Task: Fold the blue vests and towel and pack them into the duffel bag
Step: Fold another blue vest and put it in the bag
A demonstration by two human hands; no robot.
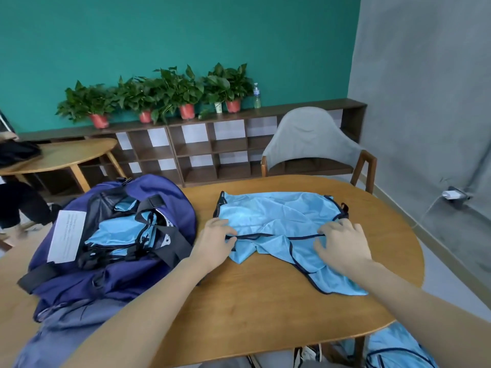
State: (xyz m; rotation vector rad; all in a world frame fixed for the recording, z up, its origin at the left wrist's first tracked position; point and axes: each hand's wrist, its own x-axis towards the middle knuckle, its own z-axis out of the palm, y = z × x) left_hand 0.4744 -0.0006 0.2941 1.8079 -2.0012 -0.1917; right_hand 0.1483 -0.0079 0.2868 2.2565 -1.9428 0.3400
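Note:
A light blue vest (276, 216) with dark trim lies crumpled on the round wooden table (265, 301). My left hand (215, 237) pinches its dark-trimmed edge at the left. At the right, my right hand (342, 243) has curled fingers on the same edge. A navy duffel bag (164, 192) stands open on the table's left, with several folded blue vests (117, 232) inside under its black straps. A white card (67, 240) lies on the bag's left side.
More blue fabric (398, 349) lies below the table's near right edge. A grey chair (310, 139) stands behind the table, and a low shelf (202, 147) with potted plants lines the green wall. At the far left is a second table (66, 155) with a person beside it.

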